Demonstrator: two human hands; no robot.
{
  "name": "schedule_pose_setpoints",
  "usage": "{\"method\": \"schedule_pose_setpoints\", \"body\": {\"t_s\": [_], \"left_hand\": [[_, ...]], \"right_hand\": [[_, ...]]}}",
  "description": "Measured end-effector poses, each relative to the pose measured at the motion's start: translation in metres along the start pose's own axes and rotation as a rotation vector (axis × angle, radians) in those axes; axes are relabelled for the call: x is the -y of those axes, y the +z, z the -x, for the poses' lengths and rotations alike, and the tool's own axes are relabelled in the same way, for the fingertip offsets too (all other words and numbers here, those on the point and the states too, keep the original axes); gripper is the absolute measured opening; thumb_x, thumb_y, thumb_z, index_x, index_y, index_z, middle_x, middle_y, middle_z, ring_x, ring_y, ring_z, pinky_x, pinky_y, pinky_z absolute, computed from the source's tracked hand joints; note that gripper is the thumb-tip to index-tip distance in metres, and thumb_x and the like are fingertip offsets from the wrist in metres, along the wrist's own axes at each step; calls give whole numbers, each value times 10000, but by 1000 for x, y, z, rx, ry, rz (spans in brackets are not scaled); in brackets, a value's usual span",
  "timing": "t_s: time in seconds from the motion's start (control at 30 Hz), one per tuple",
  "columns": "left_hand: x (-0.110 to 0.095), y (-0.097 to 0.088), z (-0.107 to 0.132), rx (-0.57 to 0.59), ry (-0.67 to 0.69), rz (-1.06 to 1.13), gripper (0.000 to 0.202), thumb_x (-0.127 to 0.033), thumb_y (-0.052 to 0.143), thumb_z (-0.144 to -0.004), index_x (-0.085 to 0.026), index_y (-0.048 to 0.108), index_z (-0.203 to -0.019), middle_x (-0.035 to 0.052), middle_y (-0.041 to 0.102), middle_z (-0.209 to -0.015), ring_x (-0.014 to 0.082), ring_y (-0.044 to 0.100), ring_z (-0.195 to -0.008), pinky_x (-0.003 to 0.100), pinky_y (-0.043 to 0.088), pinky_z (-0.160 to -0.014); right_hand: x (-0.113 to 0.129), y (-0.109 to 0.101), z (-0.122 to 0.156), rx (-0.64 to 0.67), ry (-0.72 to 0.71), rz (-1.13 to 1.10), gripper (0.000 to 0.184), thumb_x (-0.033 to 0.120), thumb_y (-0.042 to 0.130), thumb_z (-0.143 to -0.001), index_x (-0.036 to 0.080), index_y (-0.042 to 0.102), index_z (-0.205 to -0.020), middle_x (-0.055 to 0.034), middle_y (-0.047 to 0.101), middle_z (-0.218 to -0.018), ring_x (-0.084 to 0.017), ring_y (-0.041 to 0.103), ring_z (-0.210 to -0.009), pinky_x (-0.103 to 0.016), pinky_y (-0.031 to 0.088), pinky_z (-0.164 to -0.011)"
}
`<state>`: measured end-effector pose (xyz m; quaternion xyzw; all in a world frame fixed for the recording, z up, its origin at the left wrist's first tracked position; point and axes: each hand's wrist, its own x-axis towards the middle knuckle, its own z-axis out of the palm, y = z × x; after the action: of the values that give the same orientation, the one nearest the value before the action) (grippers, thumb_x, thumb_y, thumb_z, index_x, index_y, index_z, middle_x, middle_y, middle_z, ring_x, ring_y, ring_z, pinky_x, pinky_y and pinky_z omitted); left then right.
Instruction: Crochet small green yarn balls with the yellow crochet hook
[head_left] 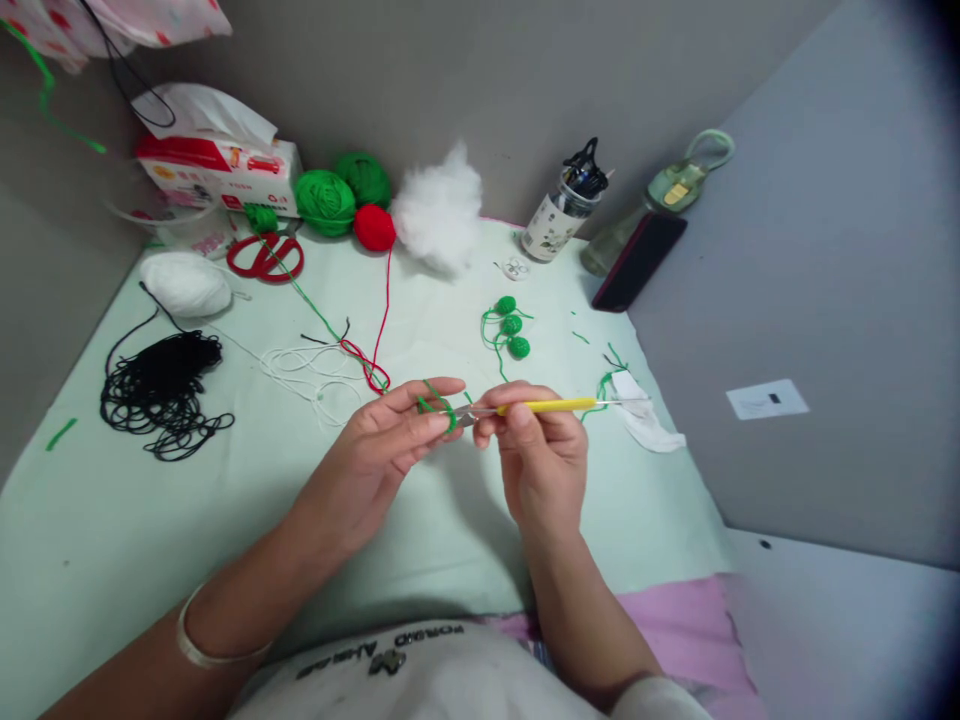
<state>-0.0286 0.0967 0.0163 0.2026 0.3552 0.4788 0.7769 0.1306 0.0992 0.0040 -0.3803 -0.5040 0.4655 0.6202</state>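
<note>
My right hand (544,450) grips a crochet hook with a yellow handle (555,406), thumb and fingers closed around it. The hook's thin metal shaft points left, to the fingertips of my left hand (394,425). Green yarn (450,412) is looped at those fingertips, pinched between thumb and fingers, with a strand over the index finger. Something small and silvery shows by the loop; I cannot make out what it is. Beyond my hands lie several small green crocheted balls (511,325) with loose yarn tails.
At the back stand a tissue pack (259,175), green yarn balls (325,203), a red yarn ball (373,228), white stuffing (441,212), a pen jar (555,225), a bottle (611,240) and a phone (640,262). Red-handled scissors (266,258) and black cord (161,380) lie left.
</note>
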Motion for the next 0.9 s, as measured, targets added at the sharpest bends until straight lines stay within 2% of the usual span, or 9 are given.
{"method": "schedule_pose_setpoints", "body": {"t_s": [0.13, 0.33, 0.47, 0.67, 0.77, 0.9], "left_hand": [[0, 6, 4, 15, 69, -120, 221, -211, 819, -843, -255, 802, -1058, -6, 782, -915, 160, 715, -925, 266, 506, -909], [2, 2, 6, -47, 81, -199, 309, -248, 832, -823, -270, 790, -1129, 1, 738, -930, 181, 692, -936, 300, 488, -918], [3, -1, 7, -74, 81, -247, 299, -262, 822, -824, -277, 801, -1122, 5, 709, -964, 186, 656, -986, 285, 462, -916], [2, 0, 7, -61, 80, -254, 254, -270, 804, -841, -288, 810, -1094, 6, 723, -960, 171, 635, -930, 271, 470, -864], [1, 0, 9, -95, 117, -297, 236, -256, 802, -837, -308, 820, -1067, -13, 695, -893, 149, 620, -864, 243, 476, -799], [1, 3, 11, -144, 188, -381, 239, -225, 797, -836, -318, 822, -1055, -26, 668, -850, 141, 620, -845, 240, 489, -813]], "right_hand": [[-3, 3, 1, 53, 15, 1, 125, 321, 694, -964, 247, 793, -982, -46, 771, -953, -158, 697, -752, -313, 601, -650], [-4, 1, 1, 65, 63, -85, 120, 287, 657, -988, 248, 770, -994, -23, 774, -921, -123, 683, -683, -277, 593, -637], [0, 2, -3, 50, 98, -102, 158, 346, 634, -996, 223, 715, -938, -22, 765, -854, -122, 670, -624, -266, 595, -592], [5, -1, -2, 79, 58, -49, 179, 352, 567, -1032, 219, 652, -948, -28, 763, -852, -135, 685, -621, -291, 606, -587], [6, -2, 3, 75, -65, 110, 165, 300, 538, -1044, 227, 675, -987, -49, 766, -920, -160, 713, -703, -320, 609, -610], [5, -2, 8, 127, -401, 361, 210, 190, 513, -1040, 256, 696, -1118, -55, 770, -941, -204, 740, -824, -406, 627, -736]]}}
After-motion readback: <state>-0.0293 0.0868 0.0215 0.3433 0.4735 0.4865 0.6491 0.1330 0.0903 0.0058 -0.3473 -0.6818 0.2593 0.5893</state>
